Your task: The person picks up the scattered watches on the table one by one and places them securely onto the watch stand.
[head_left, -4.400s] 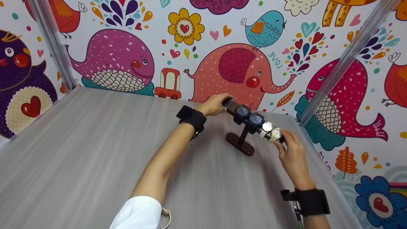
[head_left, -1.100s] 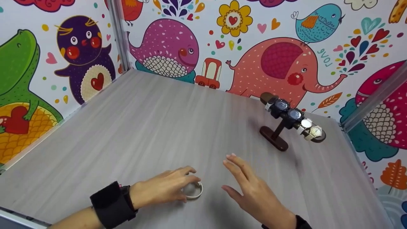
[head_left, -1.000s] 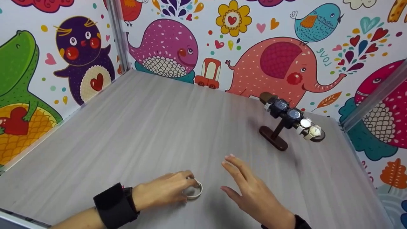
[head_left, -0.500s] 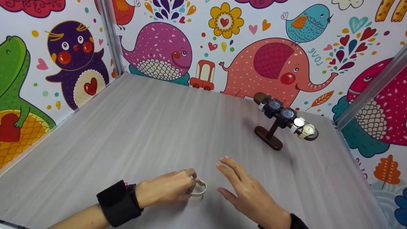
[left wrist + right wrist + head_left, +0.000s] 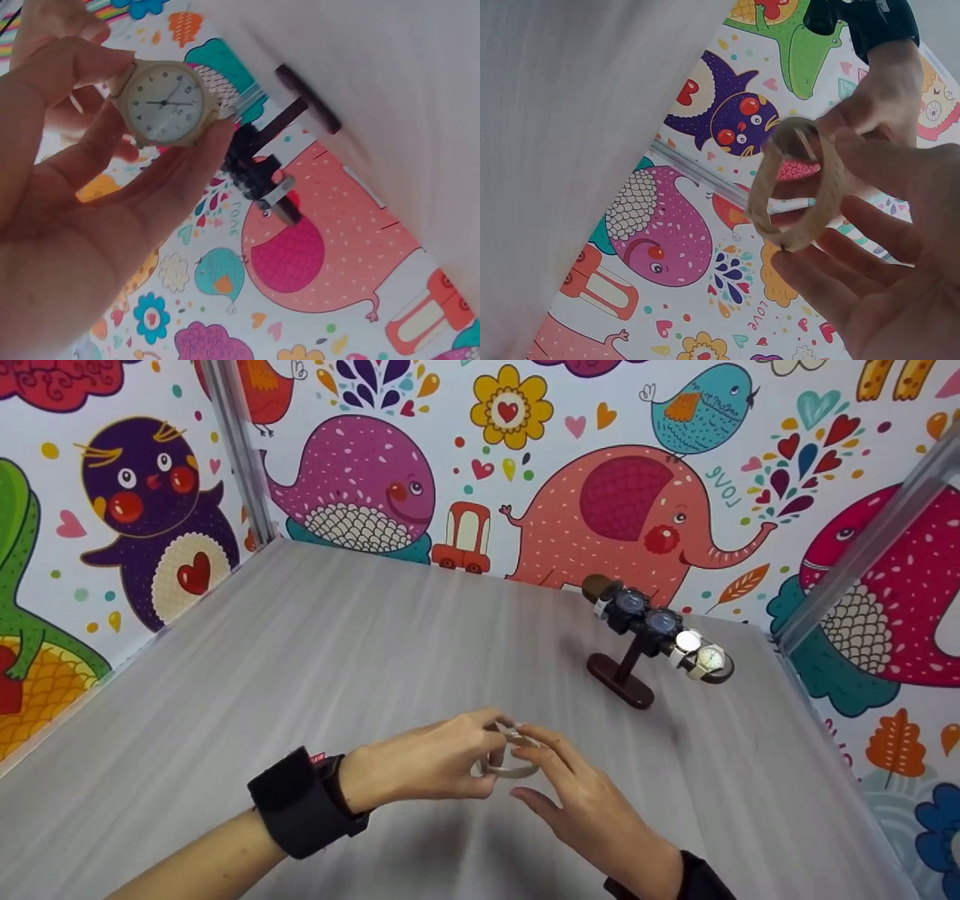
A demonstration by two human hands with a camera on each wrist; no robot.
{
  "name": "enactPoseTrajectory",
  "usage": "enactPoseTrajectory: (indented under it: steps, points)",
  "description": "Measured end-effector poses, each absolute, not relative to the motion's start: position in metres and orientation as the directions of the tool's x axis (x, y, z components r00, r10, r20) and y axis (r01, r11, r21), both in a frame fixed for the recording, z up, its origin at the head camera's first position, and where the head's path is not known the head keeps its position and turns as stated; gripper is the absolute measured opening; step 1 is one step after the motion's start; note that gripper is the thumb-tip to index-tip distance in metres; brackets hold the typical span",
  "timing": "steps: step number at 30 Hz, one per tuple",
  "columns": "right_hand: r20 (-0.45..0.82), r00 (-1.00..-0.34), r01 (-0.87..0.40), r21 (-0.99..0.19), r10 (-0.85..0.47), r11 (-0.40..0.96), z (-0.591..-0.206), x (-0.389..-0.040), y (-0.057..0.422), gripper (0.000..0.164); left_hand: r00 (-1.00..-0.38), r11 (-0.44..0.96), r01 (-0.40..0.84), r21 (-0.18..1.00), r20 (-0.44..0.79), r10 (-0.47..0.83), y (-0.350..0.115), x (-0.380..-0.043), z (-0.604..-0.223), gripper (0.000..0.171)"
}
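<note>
A cream wristwatch with its strap closed in a loop is raised over the table. My left hand pinches it at the case. In the left wrist view the round white dial faces the camera, between thumb and fingers. My right hand has come up to the strap's other side. Its fingers are gently bent, and a fingertip seems to touch the strap loop in the right wrist view. The right thumb looks apart from the strap in the head view.
Behind, to the right, a dark wooden watch stand carries several watches along its bar, two black ones and a cream one among them. Cartoon-printed walls and metal posts bound the grey table.
From the watch stand, both hands came back to the near table. My left hand took hold of the cream wristwatch there, lifted it and brought it rightward to my right hand.
</note>
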State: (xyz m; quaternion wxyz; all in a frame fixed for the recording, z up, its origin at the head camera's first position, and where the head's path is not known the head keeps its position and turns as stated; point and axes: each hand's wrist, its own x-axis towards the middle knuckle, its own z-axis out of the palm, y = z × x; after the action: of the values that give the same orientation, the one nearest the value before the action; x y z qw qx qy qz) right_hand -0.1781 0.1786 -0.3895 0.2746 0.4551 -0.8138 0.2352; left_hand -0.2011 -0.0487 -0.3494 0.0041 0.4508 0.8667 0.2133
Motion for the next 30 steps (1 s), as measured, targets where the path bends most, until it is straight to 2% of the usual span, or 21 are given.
enactPoseTrajectory:
  steps: [4,7,11,13,22,25,30]
  points:
    - [0.711,-0.379,-0.892,-0.111,-0.592,0.438,-0.39,-0.181,0.175,0.044,-0.604,0.475,0.758,0.447,0.207,0.769,-0.05,-0.202,-0.35,0.018]
    - [0.72,-0.369,-0.901,-0.122,-0.588,0.417,-0.391,-0.182,0.175,0.041,-0.618,0.458,0.731,0.506,0.207,0.759,-0.051,-0.201,-0.354,0.018]
    - [0.71,-0.399,-0.897,-0.171,-0.58,0.409,-0.393,-0.183,0.177,0.041,-0.64,0.436,0.693,0.574,0.213,0.738,-0.05,-0.202,-0.359,0.007]
    - [0.708,-0.421,-0.889,-0.198,-0.566,0.413,-0.394,-0.183,0.178,0.04,-0.65,0.423,0.678,0.602,0.221,0.728,-0.049,-0.202,-0.361,0.008]
    - [0.705,-0.509,-0.833,-0.259,-0.494,0.489,-0.394,-0.185,0.181,0.04,-0.709,0.423,0.613,0.668,0.227,0.668,-0.041,-0.208,-0.362,0.048]
    - [0.731,-0.519,-0.82,-0.281,-0.443,0.499,-0.392,-0.186,0.182,0.038,-0.723,0.407,0.603,0.686,0.254,0.643,-0.038,-0.212,-0.361,0.053]
    - [0.753,-0.533,-0.81,-0.325,-0.385,0.488,-0.39,-0.187,0.182,0.033,-0.74,0.37,0.597,0.711,0.312,0.596,-0.033,-0.216,-0.36,0.051]
